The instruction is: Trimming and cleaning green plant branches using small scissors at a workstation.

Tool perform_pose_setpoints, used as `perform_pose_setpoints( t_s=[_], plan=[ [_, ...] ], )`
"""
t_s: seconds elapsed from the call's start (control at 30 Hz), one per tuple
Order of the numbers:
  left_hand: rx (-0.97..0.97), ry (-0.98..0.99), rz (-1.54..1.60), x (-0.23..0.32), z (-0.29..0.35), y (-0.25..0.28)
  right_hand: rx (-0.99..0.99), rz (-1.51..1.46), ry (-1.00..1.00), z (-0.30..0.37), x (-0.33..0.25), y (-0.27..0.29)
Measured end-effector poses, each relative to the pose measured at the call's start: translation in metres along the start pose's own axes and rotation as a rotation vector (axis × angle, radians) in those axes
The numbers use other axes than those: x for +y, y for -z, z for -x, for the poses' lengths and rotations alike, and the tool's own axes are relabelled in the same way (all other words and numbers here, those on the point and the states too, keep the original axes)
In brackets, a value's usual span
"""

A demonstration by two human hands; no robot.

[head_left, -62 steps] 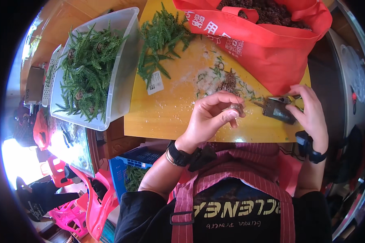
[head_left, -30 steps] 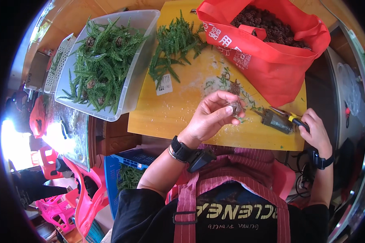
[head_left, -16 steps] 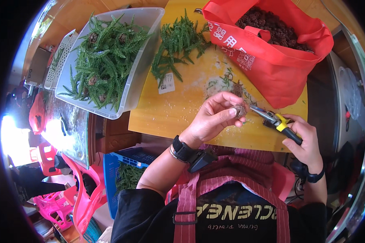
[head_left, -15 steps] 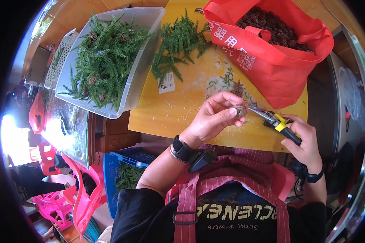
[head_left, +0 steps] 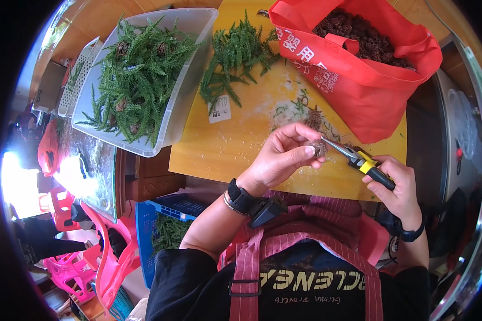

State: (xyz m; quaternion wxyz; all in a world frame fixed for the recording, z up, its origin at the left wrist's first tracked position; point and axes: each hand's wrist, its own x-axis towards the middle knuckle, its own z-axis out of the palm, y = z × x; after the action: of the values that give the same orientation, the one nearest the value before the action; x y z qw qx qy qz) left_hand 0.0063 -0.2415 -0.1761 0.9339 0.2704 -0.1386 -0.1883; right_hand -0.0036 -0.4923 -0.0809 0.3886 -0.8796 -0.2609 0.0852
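Between the thumb and fingers of my left hand [head_left: 290,150] is a small brown pine cone [head_left: 319,148]. My right hand [head_left: 396,184] grips the black and yellow handles of long-nosed pliers [head_left: 362,161], whose tips point left and meet the top of the cone. Whether the jaws clamp anything there is too small to tell. Just beyond my left fingertips, brown cone pieces [head_left: 314,117] and green bits lie on the yellow table [head_left: 214,155].
A clear plastic bin [head_left: 168,120] of green sprigs with cones stands at the left. More artificial green sprigs [head_left: 241,51] and a white label [head_left: 219,109] lie at the middle back. The red bag [head_left: 369,96] at the right holds many pine cones [head_left: 353,35]. A blue crate [head_left: 146,235] sits below.
The pliers have shifted slightly left and up, their tips now at the cone. My right hand moved a little left with them; my left hand stays nearly in place.
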Motion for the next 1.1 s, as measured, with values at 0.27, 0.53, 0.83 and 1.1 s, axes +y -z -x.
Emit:
perform_pose_setpoints(
  t_s=[0.27, 0.53, 0.83, 1.1],
  plan=[
    [0.020, -0.001, -0.008, 0.001, 0.000, -0.002, 0.031, -0.056, 0.026, 0.000, 0.000, -0.005],
    [0.142, -0.208, -0.279, 0.000, -0.004, -0.012, 0.142, 0.110, -0.021, 0.005, -0.005, -0.019],
    [0.267, -0.108, -0.303, 0.004, -0.003, -0.019, 0.222, 0.099, 0.041, 0.006, 0.003, -0.033],
    [0.281, -0.452, -0.774, -0.003, -0.005, -0.020, 0.222, 0.126, 0.019, 0.007, 0.003, -0.040]
  ],
)
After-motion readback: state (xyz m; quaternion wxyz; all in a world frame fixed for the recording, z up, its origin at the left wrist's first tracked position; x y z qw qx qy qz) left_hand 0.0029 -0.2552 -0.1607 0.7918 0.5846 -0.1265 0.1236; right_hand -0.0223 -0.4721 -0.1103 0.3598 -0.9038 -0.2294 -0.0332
